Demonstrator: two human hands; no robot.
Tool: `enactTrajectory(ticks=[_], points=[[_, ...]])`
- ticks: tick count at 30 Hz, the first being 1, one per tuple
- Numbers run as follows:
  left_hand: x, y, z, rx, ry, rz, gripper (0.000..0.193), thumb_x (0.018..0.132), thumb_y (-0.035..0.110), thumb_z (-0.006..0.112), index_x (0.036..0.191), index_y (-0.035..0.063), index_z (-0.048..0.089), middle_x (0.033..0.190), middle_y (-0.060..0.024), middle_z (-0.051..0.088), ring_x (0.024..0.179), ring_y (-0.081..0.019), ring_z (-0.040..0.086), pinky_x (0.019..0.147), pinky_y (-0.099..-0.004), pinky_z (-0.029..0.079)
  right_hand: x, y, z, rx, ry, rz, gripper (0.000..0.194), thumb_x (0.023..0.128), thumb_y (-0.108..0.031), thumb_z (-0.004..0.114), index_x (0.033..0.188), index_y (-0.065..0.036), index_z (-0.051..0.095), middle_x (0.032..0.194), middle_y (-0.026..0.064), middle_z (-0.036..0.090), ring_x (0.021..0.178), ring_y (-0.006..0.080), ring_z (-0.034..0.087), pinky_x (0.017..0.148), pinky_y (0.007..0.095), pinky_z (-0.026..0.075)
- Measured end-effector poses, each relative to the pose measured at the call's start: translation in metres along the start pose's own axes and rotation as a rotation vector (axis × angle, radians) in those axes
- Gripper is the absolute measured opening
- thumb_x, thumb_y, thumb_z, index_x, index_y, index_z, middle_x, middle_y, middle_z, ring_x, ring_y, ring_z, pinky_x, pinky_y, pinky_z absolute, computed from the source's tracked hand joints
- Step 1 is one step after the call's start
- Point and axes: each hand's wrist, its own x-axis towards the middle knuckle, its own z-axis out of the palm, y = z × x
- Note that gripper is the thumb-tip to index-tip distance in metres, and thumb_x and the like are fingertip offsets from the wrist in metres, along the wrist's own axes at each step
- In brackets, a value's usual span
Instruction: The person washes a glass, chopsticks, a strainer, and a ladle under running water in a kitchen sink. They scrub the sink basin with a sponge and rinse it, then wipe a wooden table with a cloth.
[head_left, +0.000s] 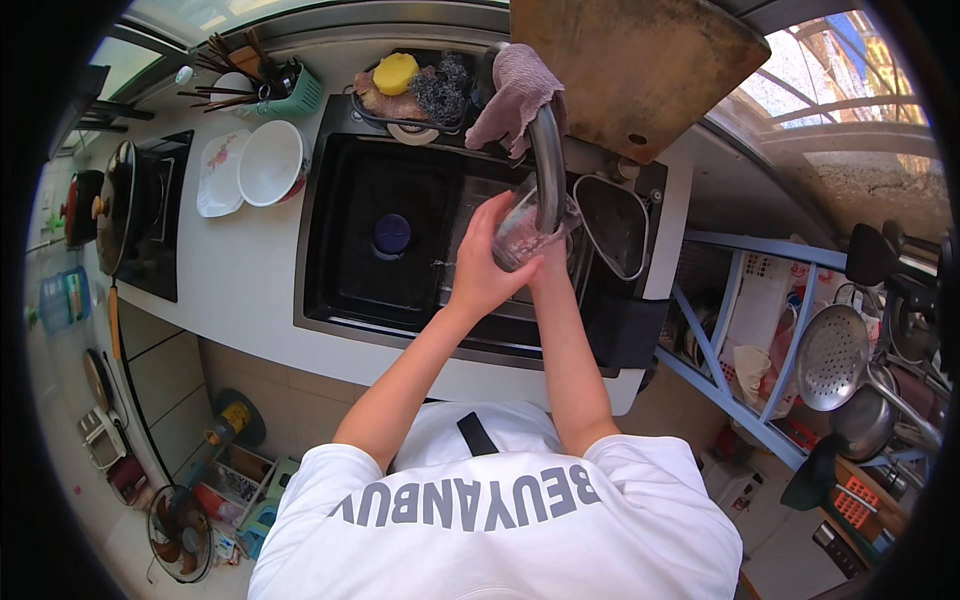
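Under the steel faucet (550, 172), my left hand (484, 255) holds a clear glass vessel (514, 234), its thumb and fingers spread around the side. The forearm of my right hand (553, 259) comes up beside it. Most of that hand is hidden by the vessel and the faucet, and skin shows through the clear wall. Whether its fingers are inside or behind the vessel, I cannot tell. Both hands are over the right part of a black double sink (352, 300). A pinkish cloth (517, 94) drapes over the faucet's bend.
A wire-rimmed strainer basket (615, 225) hangs at the sink's right. Behind the sink, a rack holds a yellow sponge (396, 73) and a steel scourer (444, 90). A white bowl (270, 163) stands left. A large wooden board (637, 67) leans at the back.
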Motion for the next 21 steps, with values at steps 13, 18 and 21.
enactTrajectory(ticks=[13,18,21], points=[[-0.003,-0.022,-0.023,-0.961,-0.202,-0.794,0.072,0.091,0.03,0.06,0.153,0.0131,0.028,0.149,-0.0101,0.038,0.132,-0.0271,0.044,0.104,-0.0437,0.046,-0.006,-0.019,0.003,-1.255,0.087,-0.703,0.018,0.094,-0.007,0.06,0.082,-0.001,0.05,0.064,-0.0031,0.05,0.054,0.0042,0.041,0.051,0.023,0.033],[0.016,-0.053,-0.025,-0.512,-0.327,-0.643,0.058,0.098,0.032,0.051,0.148,0.0067,0.037,0.148,-0.0127,0.04,0.131,-0.0259,0.047,0.106,-0.0361,0.04,-0.037,-0.038,0.042,-1.532,-0.026,-0.232,0.026,0.092,-0.009,0.058,0.117,-0.002,0.054,0.074,0.0049,0.059,0.059,0.0113,0.055,0.056,0.0258,0.044],[0.026,-0.03,-0.021,-0.377,-0.289,-0.717,0.061,0.1,0.038,0.05,0.146,0.0008,0.038,0.149,-0.0167,0.039,0.132,-0.0275,0.045,0.11,-0.0353,0.035,-0.036,-0.049,0.037,-1.473,0.041,-0.004,0.042,0.091,-0.01,0.053,0.132,-0.003,0.053,0.077,0.0093,0.061,0.065,0.0157,0.062,0.063,0.0304,0.049]])
